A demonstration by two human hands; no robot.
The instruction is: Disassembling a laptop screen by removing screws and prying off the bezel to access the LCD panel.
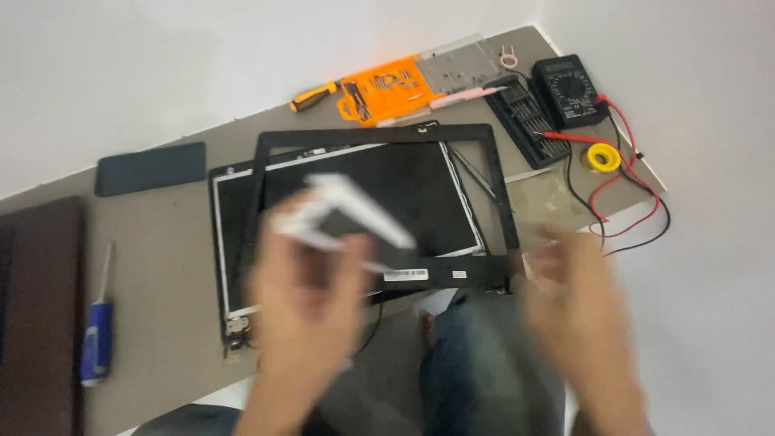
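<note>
One white angled strip [347,211] was gripped in the curled fingers of the left hand [307,274], above one laptop screen panel [339,218] and one loose black bezel [496,190]. The right hand [577,295] was blurred at three o'clock; its finger state could not be told. Two screwdrivers were counted: blue [97,339] at nine o'clock, orange [315,95] at twelve. One multimeter [569,89] lay at two o'clock.

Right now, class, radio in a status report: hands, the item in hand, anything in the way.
Left hand gripping a blurred white angled piece. Right hand empty, fingers loose. Below: laptop screen under its loose black bezel. Nothing between hands.
</note>
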